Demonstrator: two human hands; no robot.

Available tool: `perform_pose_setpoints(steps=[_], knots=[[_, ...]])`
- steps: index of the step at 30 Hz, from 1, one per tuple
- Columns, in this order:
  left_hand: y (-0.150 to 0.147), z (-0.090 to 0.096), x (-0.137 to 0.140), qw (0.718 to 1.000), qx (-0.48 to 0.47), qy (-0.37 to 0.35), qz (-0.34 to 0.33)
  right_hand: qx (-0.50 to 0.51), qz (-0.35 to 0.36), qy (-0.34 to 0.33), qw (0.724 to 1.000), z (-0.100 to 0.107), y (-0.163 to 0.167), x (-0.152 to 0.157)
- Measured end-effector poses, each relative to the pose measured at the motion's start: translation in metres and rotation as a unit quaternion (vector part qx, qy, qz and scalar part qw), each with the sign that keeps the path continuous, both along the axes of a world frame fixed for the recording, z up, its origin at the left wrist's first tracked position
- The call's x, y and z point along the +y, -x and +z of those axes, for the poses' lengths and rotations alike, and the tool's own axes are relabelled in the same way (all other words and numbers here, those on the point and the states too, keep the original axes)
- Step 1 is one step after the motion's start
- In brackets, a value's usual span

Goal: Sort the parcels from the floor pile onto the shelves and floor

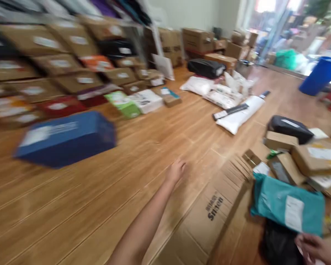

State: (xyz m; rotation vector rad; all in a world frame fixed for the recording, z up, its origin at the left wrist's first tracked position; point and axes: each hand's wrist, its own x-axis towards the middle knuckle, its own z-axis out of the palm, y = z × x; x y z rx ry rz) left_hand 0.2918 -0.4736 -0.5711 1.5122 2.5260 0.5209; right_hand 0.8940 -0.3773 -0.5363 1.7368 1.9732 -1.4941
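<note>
My left hand (176,170) reaches out over the wooden floor with its fingers curled in, and nothing shows in it. Just to its right lies a long flattened cardboard piece (202,217) with dark printing. At the lower right edge my right hand (316,247) is partly cut off, its fingers closed near a small pale edge that is too blurred to name. Beside that hand are a black bag (280,241) and a teal plastic mailer (273,193) with a white label.
Stacked parcels (62,66) line the left side, with a blue box (71,138) on the floor before them. White packages (244,112) lie farther ahead. Cardboard boxes (317,158) are heaped at right. A blue bin (321,75) stands near the bright doorway.
</note>
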Motion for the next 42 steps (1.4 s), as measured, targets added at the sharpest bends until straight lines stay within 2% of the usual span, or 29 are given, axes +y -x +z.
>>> perform_pose_setpoints(steps=[2,4,7,9,12,15,18,21,24,26,28,30,33,36,39,42], knots=[[-0.058,-0.006,-0.003,0.998,-0.004,-0.013,-0.054,-0.043,-0.038,0.021,0.998,0.012,-0.025,-0.019],[-0.101,-0.008,-0.007,0.994,-0.02,-0.056,-0.094,-0.049,-0.061,0.034,0.996,0.016,-0.038,-0.029],[-0.146,-0.004,-0.005,0.966,-0.149,-0.139,-0.156,0.005,-0.085,0.007,0.996,0.006,-0.052,-0.039],[-0.169,0.002,0.003,0.951,-0.216,-0.113,-0.192,0.0,-0.091,-0.053,0.994,-0.01,-0.061,-0.047],[-0.201,0.018,0.026,0.947,-0.206,-0.016,-0.244,-0.036,-0.086,-0.179,0.98,-0.032,-0.069,-0.045],[-0.244,0.031,0.059,0.936,-0.155,0.033,-0.313,-0.005,-0.022,-0.316,0.949,-0.041,-0.057,-0.01],[-0.295,0.025,0.095,0.938,-0.082,0.057,-0.332,-0.033,0.06,-0.419,0.906,-0.036,-0.028,0.053],[-0.339,0.0,0.125,0.962,-0.058,0.036,-0.265,-0.127,0.115,-0.399,0.901,-0.024,0.001,0.109],[-0.362,-0.027,0.15,0.98,-0.065,-0.01,-0.186,-0.173,0.115,-0.361,0.909,-0.008,0.012,0.123],[-0.365,-0.038,0.17,0.984,-0.056,-0.015,-0.17,-0.166,0.139,-0.356,0.909,-0.001,0.008,0.107],[-0.362,-0.045,0.197,0.982,-0.05,0.003,-0.183,-0.134,0.178,-0.358,0.907,0.0,-0.005,0.074],[-0.358,-0.053,0.228,0.97,-0.045,0.042,-0.234,-0.094,0.193,-0.365,0.906,-0.006,-0.021,0.03],[-0.359,-0.069,0.266,0.933,-0.021,0.111,-0.342,-0.033,0.211,-0.364,0.906,-0.022,-0.047,-0.039],[-0.37,-0.085,0.283,0.892,0.027,0.158,-0.422,0.023,0.269,-0.341,0.9,-0.03,-0.066,-0.087],[-0.379,-0.094,0.284,0.856,0.075,0.178,-0.48,0.063,0.28,-0.308,0.907,-0.022,-0.075,-0.1],[-0.383,-0.095,0.28,0.834,0.12,0.178,-0.509,0.085,0.233,-0.275,0.929,-0.007,-0.077,-0.089]])
